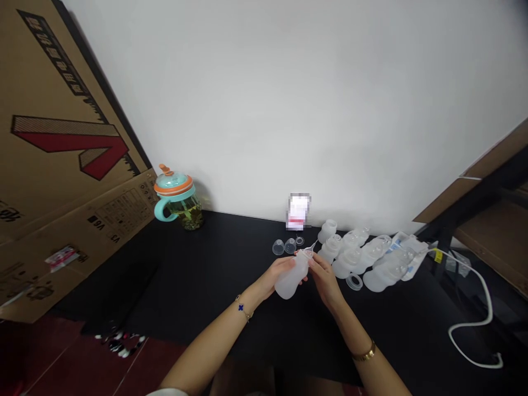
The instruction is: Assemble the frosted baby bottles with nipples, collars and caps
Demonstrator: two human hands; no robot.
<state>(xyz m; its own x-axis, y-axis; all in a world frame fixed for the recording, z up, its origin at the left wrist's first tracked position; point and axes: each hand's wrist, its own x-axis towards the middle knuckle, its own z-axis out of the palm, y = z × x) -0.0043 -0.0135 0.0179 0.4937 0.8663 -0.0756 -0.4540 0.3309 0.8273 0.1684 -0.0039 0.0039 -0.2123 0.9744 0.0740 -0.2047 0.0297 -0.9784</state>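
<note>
Over the middle of the black table I hold a frosted white baby bottle (288, 281), tilted with its neck up and to the right. My left hand (279, 270) is wrapped round the body near the neck. At the top end, my right hand (324, 274) closes its fingers on the collar (307, 253). A clear pointed tip (312, 246) sticks up from there; its exact fit in the collar is too small to make out. Just behind the bottle lie two clear dome caps (278, 247) and a small ring (300, 241).
Several frosted bottles (347, 261) stand and lie to the right, with a loose collar ring (354, 281) before them. A phone (297, 212) leans on the wall. A tea jug (178, 201), cardboard box (74, 154) and white cable (470, 324) are around the table (206, 275).
</note>
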